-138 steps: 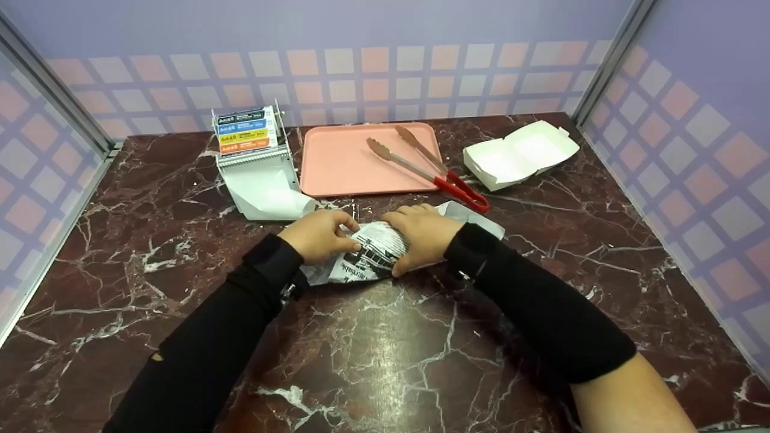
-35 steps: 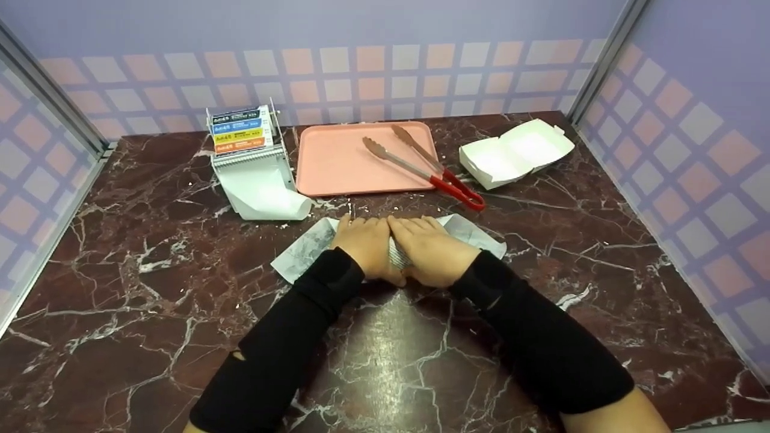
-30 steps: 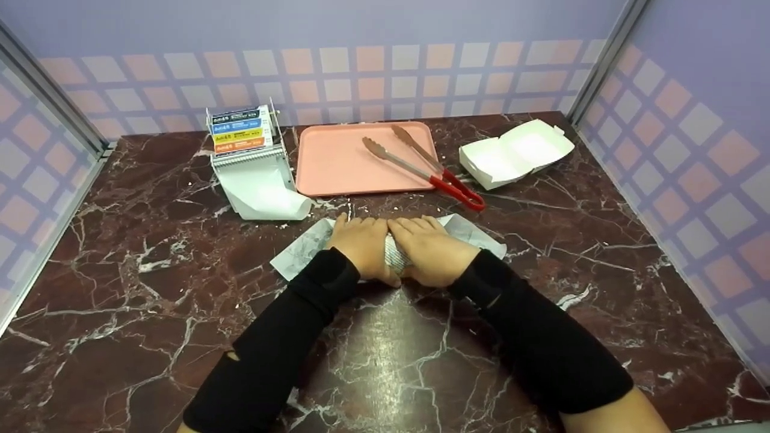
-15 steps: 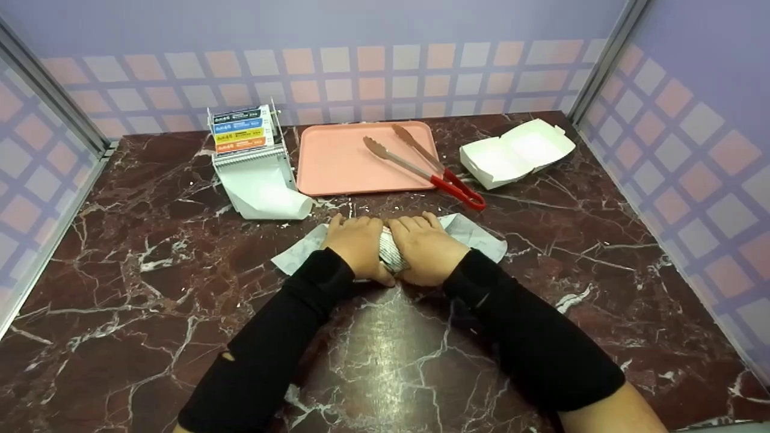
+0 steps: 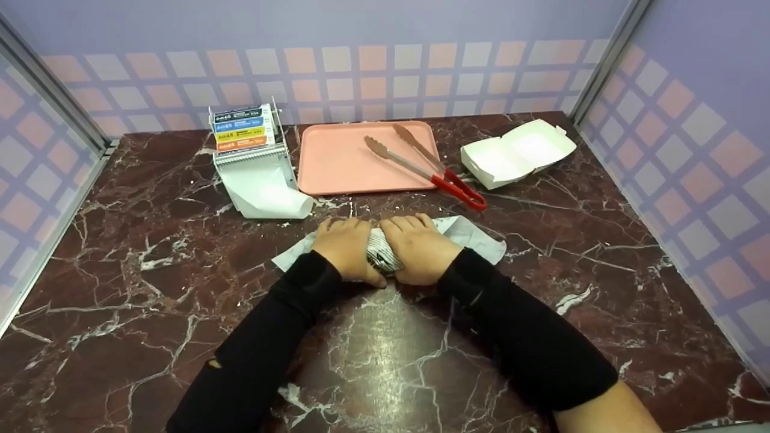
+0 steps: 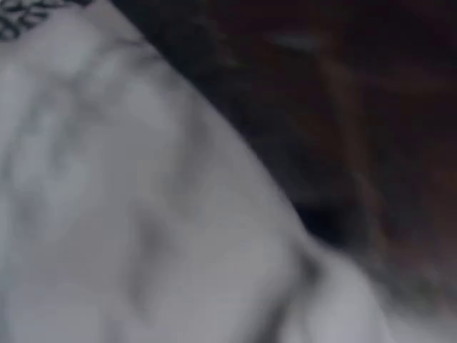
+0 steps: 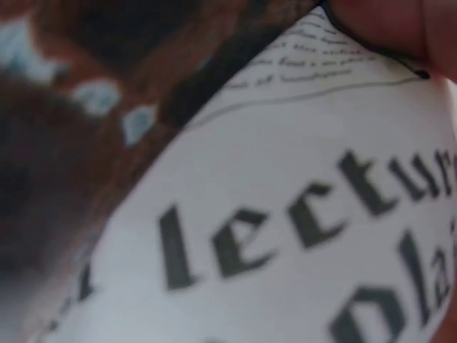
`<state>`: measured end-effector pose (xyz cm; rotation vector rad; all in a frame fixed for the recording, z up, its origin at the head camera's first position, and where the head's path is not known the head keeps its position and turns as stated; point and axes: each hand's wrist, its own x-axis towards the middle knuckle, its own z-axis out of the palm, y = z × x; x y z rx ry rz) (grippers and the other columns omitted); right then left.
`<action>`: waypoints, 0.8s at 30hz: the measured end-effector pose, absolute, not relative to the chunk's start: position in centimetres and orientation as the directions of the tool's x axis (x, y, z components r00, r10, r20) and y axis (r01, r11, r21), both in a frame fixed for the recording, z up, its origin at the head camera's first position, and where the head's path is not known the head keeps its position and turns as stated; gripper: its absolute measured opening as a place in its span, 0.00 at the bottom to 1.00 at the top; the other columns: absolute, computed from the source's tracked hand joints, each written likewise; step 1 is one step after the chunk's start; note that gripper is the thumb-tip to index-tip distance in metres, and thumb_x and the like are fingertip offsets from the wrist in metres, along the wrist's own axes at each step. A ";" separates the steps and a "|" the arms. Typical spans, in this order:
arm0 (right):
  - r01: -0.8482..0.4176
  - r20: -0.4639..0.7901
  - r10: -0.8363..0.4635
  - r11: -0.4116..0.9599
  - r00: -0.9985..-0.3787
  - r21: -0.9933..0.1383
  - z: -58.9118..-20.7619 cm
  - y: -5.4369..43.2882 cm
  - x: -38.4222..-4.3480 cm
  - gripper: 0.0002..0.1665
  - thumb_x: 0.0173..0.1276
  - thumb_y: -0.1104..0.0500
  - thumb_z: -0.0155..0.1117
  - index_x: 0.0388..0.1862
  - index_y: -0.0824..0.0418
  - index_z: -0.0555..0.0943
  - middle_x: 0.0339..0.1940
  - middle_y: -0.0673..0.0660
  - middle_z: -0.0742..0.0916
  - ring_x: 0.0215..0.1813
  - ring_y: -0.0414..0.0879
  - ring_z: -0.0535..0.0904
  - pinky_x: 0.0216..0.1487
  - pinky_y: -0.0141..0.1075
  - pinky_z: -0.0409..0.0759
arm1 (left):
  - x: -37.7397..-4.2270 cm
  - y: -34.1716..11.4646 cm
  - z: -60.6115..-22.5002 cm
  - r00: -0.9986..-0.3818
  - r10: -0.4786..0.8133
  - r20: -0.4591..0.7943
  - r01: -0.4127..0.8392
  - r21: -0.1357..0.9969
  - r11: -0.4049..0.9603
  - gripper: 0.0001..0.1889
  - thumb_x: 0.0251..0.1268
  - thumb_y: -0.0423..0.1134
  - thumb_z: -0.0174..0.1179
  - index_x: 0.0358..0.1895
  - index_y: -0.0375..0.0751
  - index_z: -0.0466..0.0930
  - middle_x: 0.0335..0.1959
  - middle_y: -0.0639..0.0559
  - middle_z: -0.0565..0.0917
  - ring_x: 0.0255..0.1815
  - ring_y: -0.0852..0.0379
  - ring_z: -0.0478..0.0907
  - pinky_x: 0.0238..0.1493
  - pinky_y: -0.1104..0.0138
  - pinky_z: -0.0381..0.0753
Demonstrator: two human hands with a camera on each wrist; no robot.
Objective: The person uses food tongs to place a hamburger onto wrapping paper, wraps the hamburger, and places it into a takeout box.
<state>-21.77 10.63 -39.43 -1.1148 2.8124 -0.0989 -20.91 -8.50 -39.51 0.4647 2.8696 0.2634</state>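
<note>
A bundle wrapped in newsprint-patterned paper (image 5: 380, 249) lies on the table near the middle of the head view; whatever is inside is hidden. My left hand (image 5: 343, 249) holds its left part, fingers over the far side and thumb along the near side. Close beside it, my right hand (image 5: 420, 249) grips the right part in the same way. Loose paper ends (image 5: 479, 239) stick out flat past both hands. Blurred grey-white paper (image 6: 143, 186) fills much of the left wrist view. Printed paper (image 7: 235, 179) shows in the right wrist view, with a fingertip (image 7: 393, 25) touching its edge.
Behind the hands lies a pink tray (image 5: 331, 159), with red-handled tongs (image 5: 421, 171) resting across its right side. An open white carton (image 5: 517, 153) stands at the back right. A label dispenser (image 5: 243, 135) with a white paper strip (image 5: 271, 195) stands left of the tray.
Earlier, my left hand was at the paper's left end; now it holds the bundle beside my right. Over the last second both hands shift slightly left and the gap between them widens, showing more print.
</note>
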 end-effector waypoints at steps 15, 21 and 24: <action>-0.703 -0.071 -0.713 0.701 -0.698 -0.122 -39.5 10.8 -21.7 0.61 0.55 0.53 0.75 0.86 0.55 0.56 0.74 0.61 0.73 0.75 0.61 0.69 0.79 0.58 0.63 | -18.4 -14.5 -39.2 -0.940 0.246 -0.238 0.119 0.447 0.887 0.60 0.47 0.65 0.78 0.82 0.44 0.59 0.81 0.34 0.63 0.78 0.30 0.63 0.78 0.34 0.62; -0.692 -0.075 -0.702 0.711 -0.708 -0.125 -39.5 10.9 -21.6 0.61 0.55 0.54 0.76 0.85 0.55 0.57 0.75 0.61 0.73 0.76 0.60 0.69 0.80 0.58 0.62 | -17.6 -17.0 -38.9 -0.949 0.269 -0.167 0.135 0.556 0.820 0.21 0.54 0.57 0.78 0.43 0.48 0.84 0.65 0.45 0.77 0.66 0.39 0.74 0.68 0.40 0.75; -0.687 -0.081 -0.698 0.715 -0.712 -0.130 -39.6 10.9 -21.7 0.61 0.56 0.53 0.77 0.86 0.54 0.56 0.76 0.60 0.73 0.77 0.60 0.68 0.81 0.57 0.62 | -17.6 -17.8 -38.9 -0.931 0.316 -0.181 0.165 0.564 0.809 0.14 0.59 0.54 0.75 0.29 0.49 0.85 0.52 0.50 0.85 0.53 0.45 0.81 0.61 0.48 0.79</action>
